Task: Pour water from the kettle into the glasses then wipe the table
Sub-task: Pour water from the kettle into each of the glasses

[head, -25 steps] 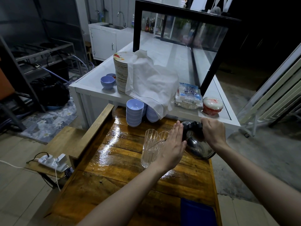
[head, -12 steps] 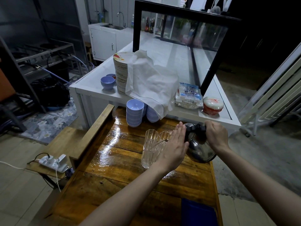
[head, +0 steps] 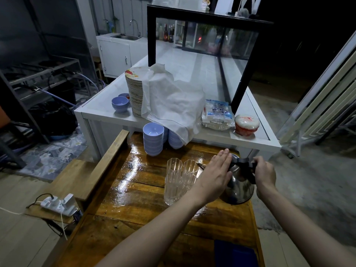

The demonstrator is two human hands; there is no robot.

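Near edge of the wet wooden table [head: 146, 207]: a blue cloth [head: 236, 254], no writing on it. Just beyond, the steel kettle [head: 239, 186] hangs tilted above the table's right side, spout toward two clear glasses [head: 180, 180] standing together just left of it; right hand [head: 264, 175] clenched round the black handle, left hand [head: 216, 177] flat w/ fingers straight, pressed on kettle's lid side, gripping nothing. Past the kettle on the white counter [head: 107, 116]: blue-printed plastic pack [head: 217, 114] and red-printed lidded bowl [head: 247, 124], text on both too small to read.
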